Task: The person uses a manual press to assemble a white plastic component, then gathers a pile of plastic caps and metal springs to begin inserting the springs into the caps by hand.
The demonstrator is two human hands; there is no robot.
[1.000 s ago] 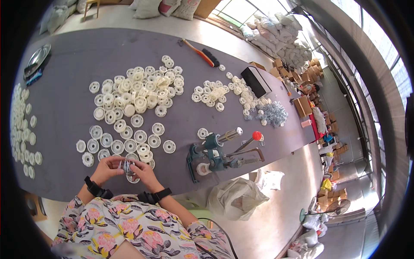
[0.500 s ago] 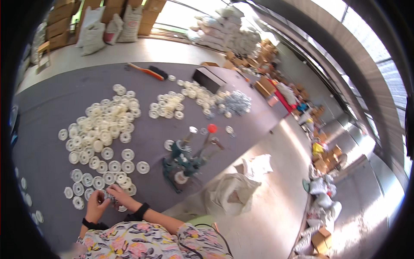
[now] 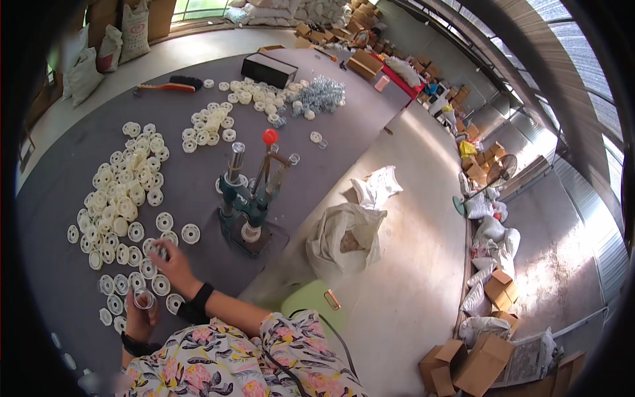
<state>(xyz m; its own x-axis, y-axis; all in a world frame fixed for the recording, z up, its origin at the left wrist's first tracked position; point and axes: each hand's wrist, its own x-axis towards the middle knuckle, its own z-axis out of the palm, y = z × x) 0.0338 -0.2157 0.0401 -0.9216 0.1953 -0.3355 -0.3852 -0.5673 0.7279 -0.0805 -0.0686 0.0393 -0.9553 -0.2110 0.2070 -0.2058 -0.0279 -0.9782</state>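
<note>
Nearest you, your left hand (image 3: 138, 322) pinches a clear ring (image 3: 143, 300) between thumb and fingers, above the grey table's (image 3: 307, 159) near side; it looks thin, light and hard, perhaps slippery, so its outer rim seems the surest place to take hold. Your right hand (image 3: 173, 263) reaches over the wheels with its fingers curled inward; something greyish shows at the fingertips, but blur hides it, and you cannot tell from here whether they pinch it. Around both hands lie loose white plastic wheels (image 3: 160, 285), flat and pierced; they should be light and stiff, easy to lift by the edge. Right of these stands a teal hand press (image 3: 246, 205) with a red ball knob (image 3: 270, 136), a white round piece sitting low in it. Below the table's right edge, a white woven sack (image 3: 324, 241) gapes on the floor with something brownish inside. Farther up the table come a heaped pile of cream wheels (image 3: 126, 208), a smaller cluster (image 3: 210, 124), then a glassy heap of clear pieces (image 3: 321, 96) beside a black box (image 3: 268, 69). An orange-handled brush (image 3: 182, 84) lies left of that box. Beyond the table, bulging sacks (image 3: 135, 36) stand against brown cartons (image 3: 159, 20).
</note>
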